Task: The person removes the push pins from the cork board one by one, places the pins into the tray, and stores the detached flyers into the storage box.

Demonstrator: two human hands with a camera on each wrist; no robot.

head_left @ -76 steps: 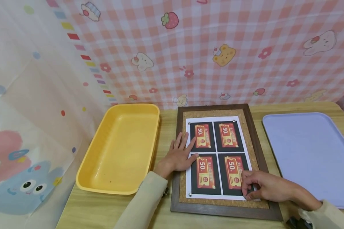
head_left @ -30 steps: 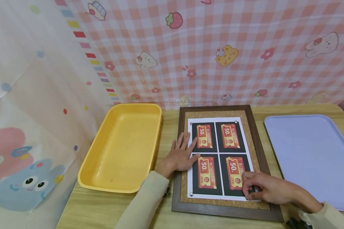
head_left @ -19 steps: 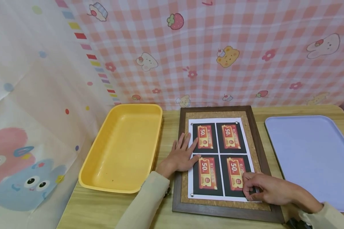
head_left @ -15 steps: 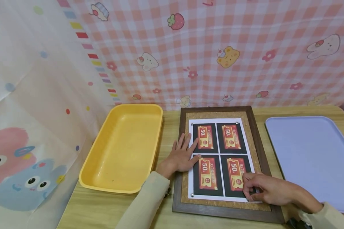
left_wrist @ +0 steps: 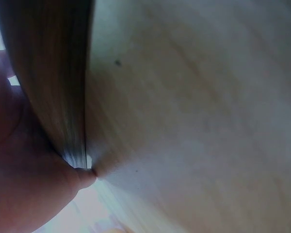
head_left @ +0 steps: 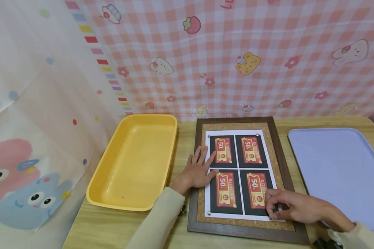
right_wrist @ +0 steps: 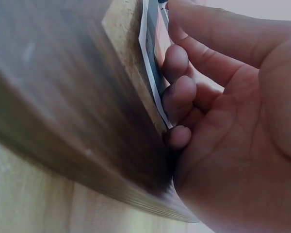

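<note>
White rectangular coupon-printed paper (head_left: 238,168) is still steadied by a splayed left hand (head_left: 197,172), its corner seemingly unfinished beneath a curled right hand (head_left: 296,206), any hold hidden.

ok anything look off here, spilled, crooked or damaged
Nothing looks spilled or damaged, though the right hand partly hides one corner of the coupon sheet. Two small oddities: a dark speck in the yellow plastic tray, perhaps dirt, and the coupons' printed 50s lying sideways to the person.

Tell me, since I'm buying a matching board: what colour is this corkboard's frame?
The frame is dark brown, clearest in the head view.
</note>
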